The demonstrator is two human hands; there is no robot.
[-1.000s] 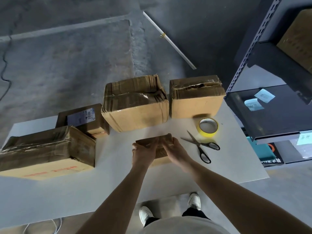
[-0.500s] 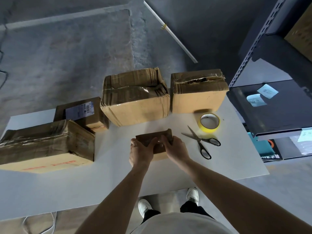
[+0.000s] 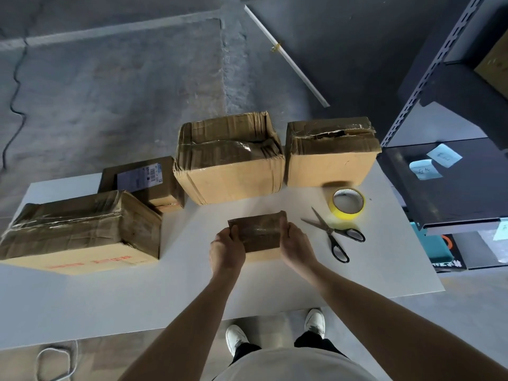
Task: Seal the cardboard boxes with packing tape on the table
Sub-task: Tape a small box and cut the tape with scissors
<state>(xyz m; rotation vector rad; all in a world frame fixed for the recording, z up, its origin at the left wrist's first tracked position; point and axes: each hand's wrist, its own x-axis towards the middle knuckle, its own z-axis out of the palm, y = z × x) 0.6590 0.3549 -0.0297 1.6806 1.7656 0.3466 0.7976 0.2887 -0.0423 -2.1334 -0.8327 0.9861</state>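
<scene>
Head view: left hand and right hand grip the small box from either side, fingers curled over its edges. Box sits flat on the table between them. Tape roll and scissors lie right of the right hand, untouched.

Risks:
- Box looks light. When one hand lets go for tape, it'll likely skid or twist on the smooth top.
- Scissors are open, tips pointing toward the right hand. A careless reach could snag.

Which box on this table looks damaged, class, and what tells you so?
The far-right cardboard box: its top seam is torn open in a ragged dark gap, with crumpled tape along it. The small box being held looks intact.
</scene>
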